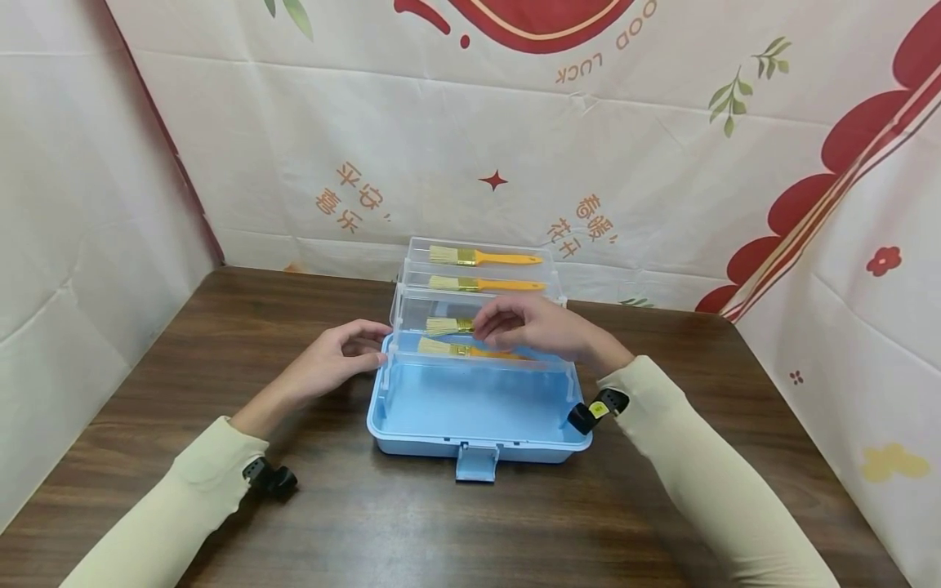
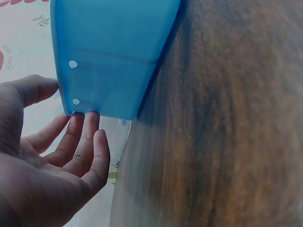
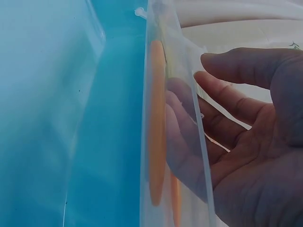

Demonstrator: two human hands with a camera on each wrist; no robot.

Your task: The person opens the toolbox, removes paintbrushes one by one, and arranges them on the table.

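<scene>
A blue box (image 1: 470,404) lies open on the tabletop (image 1: 331,506), its clear stepped tiers (image 1: 459,304) raised, holding four yellow-handled brushes (image 1: 507,259) with pale bristles pointing left.

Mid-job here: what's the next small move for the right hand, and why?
Probably lift the right hand clear of the transparent trays: its thumb stands off its fingers, apparently gripping nothing, and four brushes already show there. The left hand touches the blue box.

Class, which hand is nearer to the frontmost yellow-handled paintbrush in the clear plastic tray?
Right: the right hand is beside that paintbrush; the left hand is farther off, at the left side of the blue plastic box.
</scene>
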